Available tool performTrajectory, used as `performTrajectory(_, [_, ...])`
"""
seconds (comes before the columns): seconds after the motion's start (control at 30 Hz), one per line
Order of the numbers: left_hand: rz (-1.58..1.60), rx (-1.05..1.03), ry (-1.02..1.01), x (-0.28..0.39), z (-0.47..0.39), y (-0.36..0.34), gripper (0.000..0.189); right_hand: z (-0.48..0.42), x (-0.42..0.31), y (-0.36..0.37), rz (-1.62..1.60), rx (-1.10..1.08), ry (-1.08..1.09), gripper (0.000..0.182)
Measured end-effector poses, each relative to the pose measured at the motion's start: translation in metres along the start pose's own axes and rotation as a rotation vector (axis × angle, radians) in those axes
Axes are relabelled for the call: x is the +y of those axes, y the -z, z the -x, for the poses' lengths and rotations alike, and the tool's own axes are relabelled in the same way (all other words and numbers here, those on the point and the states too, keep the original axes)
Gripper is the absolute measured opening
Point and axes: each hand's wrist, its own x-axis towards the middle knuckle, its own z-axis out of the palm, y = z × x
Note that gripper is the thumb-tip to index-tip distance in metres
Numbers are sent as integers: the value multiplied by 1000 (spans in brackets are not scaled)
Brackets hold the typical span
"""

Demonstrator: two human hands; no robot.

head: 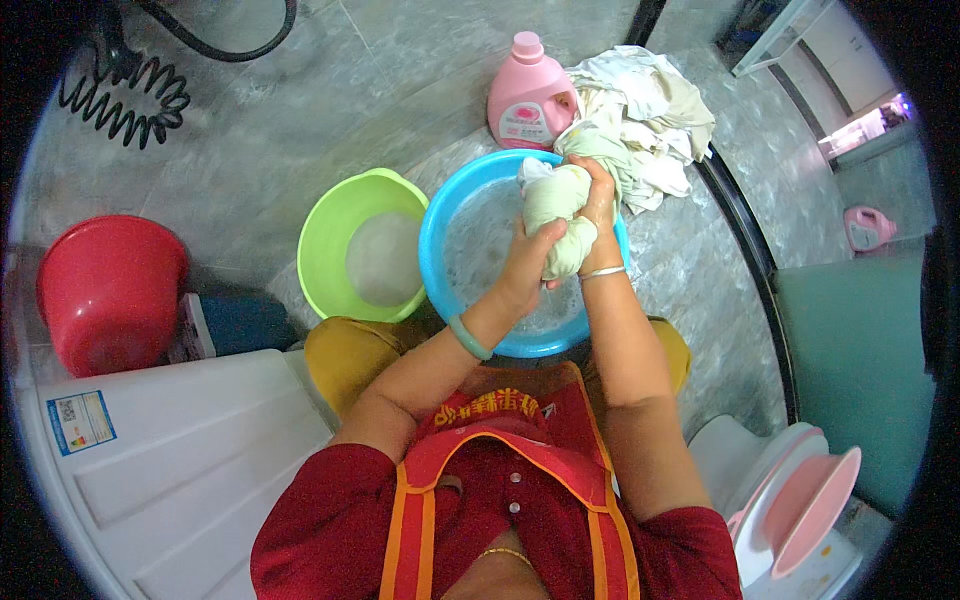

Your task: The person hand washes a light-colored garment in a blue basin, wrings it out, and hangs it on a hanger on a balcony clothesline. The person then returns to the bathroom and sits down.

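Both my hands grip a twisted, bunched pale green cloth (pixel 556 199) above a blue plastic basin (pixel 433 300) of sudsy water (pixel 476 240). My left hand (pixel 529 259), with a jade-coloured bangle at its wrist, holds the near left side of the bundle. My right hand (pixel 596 210), with a silver bangle, is closed around its right side. Part of the cloth hangs beyond the right hand by the basin's far right rim. A light green basin (pixel 322 255) with cloudy liquid in it stands just left of the blue one.
A pink detergent bottle (pixel 525 97) stands behind the blue basin, beside a heap of whitish cloths (pixel 645 112) on the tiled floor. A red bucket (pixel 112 292) is at left, above a white appliance (pixel 187 450). A black floor track (pixel 742 225) curves at right, near pink and white plastic ware (pixel 814 502).
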Motion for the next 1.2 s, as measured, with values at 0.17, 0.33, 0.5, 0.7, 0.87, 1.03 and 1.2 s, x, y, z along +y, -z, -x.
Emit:
performTrajectory(0.17, [-1032,3,-668,11,2,-11,89,2,-4,5,-243,25,26,25])
performTrajectory(0.33, [-1584,-353,-741,40,10,1,98,5,-8,13,-112,-68,174,29])
performTrajectory(0.5, [-2228,-581,-457,101,2,-30,74,13,-1,4,-222,-156,140,39])
performTrajectory(0.7, [-2057,-763,-1637,109,-1,-44,57,25,15,-7,-33,-234,243,36])
performTrajectory(0.87, [-1934,-1399,-1499,109,-4,-50,25,38,13,-9,-162,-353,-79,29])
performTrajectory(1.03, [-1787,-1226,-1474,126,2,-43,19,41,-2,-18,-177,-290,-102,24])
performTrajectory(1.2, [-902,-420,-1422,109,4,-27,36,57,-14,-54,-134,-29,267,17])
